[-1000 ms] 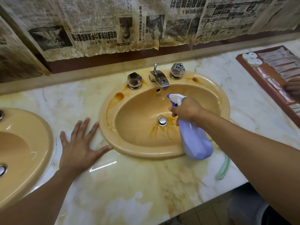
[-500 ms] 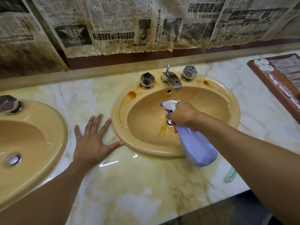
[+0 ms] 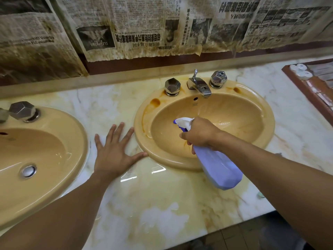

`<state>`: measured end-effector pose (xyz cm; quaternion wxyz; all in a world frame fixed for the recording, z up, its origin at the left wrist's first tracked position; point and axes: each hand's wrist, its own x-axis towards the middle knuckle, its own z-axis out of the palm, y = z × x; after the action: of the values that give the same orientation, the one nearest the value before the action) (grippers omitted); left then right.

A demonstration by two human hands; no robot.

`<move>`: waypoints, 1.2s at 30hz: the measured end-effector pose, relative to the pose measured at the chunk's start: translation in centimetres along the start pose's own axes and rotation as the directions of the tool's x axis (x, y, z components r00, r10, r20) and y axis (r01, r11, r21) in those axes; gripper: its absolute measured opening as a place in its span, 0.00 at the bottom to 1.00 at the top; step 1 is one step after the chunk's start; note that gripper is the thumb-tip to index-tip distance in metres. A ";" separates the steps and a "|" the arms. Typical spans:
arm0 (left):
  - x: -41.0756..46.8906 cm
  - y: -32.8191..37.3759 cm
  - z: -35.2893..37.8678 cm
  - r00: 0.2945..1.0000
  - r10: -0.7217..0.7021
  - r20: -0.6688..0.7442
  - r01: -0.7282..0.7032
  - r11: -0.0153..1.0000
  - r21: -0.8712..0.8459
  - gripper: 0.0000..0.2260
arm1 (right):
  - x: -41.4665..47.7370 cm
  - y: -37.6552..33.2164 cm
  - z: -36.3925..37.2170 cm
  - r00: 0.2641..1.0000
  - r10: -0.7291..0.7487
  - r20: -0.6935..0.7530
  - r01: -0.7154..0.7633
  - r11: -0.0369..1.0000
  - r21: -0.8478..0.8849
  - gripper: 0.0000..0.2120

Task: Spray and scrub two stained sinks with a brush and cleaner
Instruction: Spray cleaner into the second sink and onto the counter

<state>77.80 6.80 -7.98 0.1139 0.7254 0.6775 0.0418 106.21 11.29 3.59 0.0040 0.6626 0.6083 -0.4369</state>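
My right hand (image 3: 200,134) grips the neck of a lilac spray bottle (image 3: 218,166) with a white nozzle, held over the left part of the right sink (image 3: 266,123), an orange-tan basin with brown stains on its left rim. The nozzle points left. My left hand (image 3: 113,152) lies flat with spread fingers on the marble counter (image 3: 162,204), its thumb touching the sink's rim. A second tan sink (image 3: 54,177) sits at the left. A sliver of a pale green brush (image 3: 261,195) shows beside my right forearm.
A chrome faucet (image 3: 199,84) with two faceted knobs stands behind the right sink. A brown tray (image 3: 310,87) of packets and small white caps lies at the far right. Stained newspaper (image 3: 144,27) covers the wall. The counter's front edge runs along the bottom right.
The view has swung left, bringing more of the left sink into sight. My right hand with the bottle has shifted left across the basin. My left hand stays flat on the counter.
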 end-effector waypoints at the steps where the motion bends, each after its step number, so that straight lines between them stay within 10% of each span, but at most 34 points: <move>1: 0.0 0.0 0.0 1.000 0.001 0.001 -0.001 1.000 0.001 0.48 | -0.1 0.0 0.1 1.000 0.006 0.027 -0.006 1.000 0.000 0.21; 5: 0.0 -0.1 -0.1 1.000 0.010 0.004 -0.010 1.000 0.003 0.48 | -0.4 0.2 0.6 0.992 -0.001 0.124 -0.015 0.992 0.126 0.09; 17: -0.1 -0.2 0.1 1.000 0.010 -0.001 -0.010 1.000 0.008 0.47 | 1.7 0.1 0.9 0.992 0.093 -0.087 -0.058 0.939 0.338 0.22; 28: 0.0 -0.2 0.3 1.000 0.008 -0.016 -0.008 1.000 0.008 0.47 | 2.2 -0.2 -2.5 0.989 0.011 -0.150 -0.005 0.999 0.039 0.20; 31: 0.0 -0.1 0.1 1.000 0.005 -0.015 -0.005 1.000 0.005 0.47 | 1.9 0.4 -3.7 0.982 0.015 -0.188 -0.021 0.999 -0.029 0.03; 36: 0.0 -0.1 0.1 1.000 0.005 -0.004 -0.005 1.000 0.001 0.46 | 2.2 3.1 -5.4 0.973 0.082 -0.214 -0.054 0.989 0.136 0.17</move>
<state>77.75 6.83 -8.07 0.1120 0.7273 0.6758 0.0430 111.57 15.11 4.02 -0.0910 0.7259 0.5523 -0.3997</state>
